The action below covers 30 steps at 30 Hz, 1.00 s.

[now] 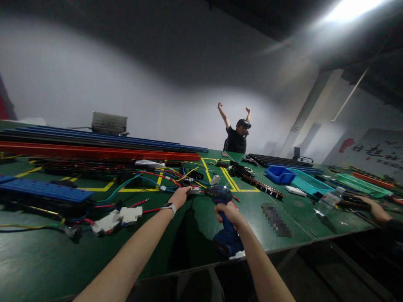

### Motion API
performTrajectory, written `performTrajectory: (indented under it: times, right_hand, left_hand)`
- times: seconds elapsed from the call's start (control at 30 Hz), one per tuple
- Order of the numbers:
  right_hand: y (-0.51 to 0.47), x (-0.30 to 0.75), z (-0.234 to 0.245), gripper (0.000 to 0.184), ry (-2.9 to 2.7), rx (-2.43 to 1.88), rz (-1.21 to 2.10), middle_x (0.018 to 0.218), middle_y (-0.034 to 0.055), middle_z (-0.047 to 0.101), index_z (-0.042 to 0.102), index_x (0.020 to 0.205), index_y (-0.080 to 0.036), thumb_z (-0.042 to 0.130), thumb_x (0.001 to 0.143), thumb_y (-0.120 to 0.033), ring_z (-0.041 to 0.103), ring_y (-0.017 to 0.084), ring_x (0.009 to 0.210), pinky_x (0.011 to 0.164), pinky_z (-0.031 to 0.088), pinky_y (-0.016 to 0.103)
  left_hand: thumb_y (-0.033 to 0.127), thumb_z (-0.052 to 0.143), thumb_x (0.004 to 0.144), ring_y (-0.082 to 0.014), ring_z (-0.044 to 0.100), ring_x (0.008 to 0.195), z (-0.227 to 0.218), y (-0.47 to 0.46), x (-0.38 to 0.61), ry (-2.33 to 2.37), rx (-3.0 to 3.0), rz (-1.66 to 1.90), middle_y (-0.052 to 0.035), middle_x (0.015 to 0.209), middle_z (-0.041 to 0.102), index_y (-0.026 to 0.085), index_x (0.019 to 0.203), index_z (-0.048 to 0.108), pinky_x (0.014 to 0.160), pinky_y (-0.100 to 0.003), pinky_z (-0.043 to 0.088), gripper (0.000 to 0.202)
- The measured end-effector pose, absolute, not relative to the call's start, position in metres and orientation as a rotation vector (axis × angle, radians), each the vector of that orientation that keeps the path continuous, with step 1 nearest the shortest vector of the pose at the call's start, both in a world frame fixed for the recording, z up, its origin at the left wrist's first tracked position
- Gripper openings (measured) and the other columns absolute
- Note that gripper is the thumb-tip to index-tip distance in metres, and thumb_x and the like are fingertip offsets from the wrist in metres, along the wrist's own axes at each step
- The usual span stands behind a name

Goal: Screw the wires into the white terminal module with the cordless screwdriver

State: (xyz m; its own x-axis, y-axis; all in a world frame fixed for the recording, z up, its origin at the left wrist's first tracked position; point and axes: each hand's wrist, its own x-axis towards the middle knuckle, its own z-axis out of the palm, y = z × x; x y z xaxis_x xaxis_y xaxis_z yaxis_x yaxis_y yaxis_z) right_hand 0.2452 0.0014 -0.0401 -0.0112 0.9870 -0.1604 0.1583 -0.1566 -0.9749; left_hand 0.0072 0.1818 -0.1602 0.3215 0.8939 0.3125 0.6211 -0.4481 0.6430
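Observation:
My right hand (229, 213) is wrapped round the grip of a blue cordless drill (224, 222), whose nose points left at a small white part (194, 190) on the green table (47, 260). My left hand (180, 196), with a watch on its wrist, is closed on that white part and steadies it against the table. Red, blue and yellow wires (157, 176) run away from the part toward the left and back.
White breaker-like blocks (116, 218) lie at the left, long red and blue rails (94, 151) at the back. Blue and teal bins (280, 174) and a water bottle (327, 201) sit right. A person sits at the far end with arms raised; another's hand (376, 209) rests at right.

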Motion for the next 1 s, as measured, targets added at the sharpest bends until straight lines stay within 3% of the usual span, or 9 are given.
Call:
performTrajectory:
  times: [0.37,1.0]
  right_hand:
    - [-0.001,0.242,-0.038,0.013,-1.257,-1.373,1.248,0.047,-0.0063,0.047,0.047,0.065,-0.02,0.06,0.062,-0.021,0.049,0.01,0.039,0.04,0.034,0.021]
    - [0.0,0.243,-0.041,0.013,-1.293,-1.38,1.228,0.044,-0.0065,0.045,0.047,0.061,-0.02,0.06,0.063,-0.021,0.048,0.01,0.039,0.039,0.034,0.021]
  left_hand:
    - [0.003,0.042,0.087,-0.0187,0.059,0.121,-0.161,0.183,0.008,1.389,2.231,0.914,-0.0088,0.131,0.066,0.019,0.134,0.062,0.109,-0.03,0.04,0.054]
    - [0.0,0.042,0.085,-0.0193,0.06,0.122,-0.15,0.174,0.009,1.396,2.197,0.912,-0.0081,0.128,0.068,0.018,0.132,0.064,0.111,-0.03,0.04,0.054]
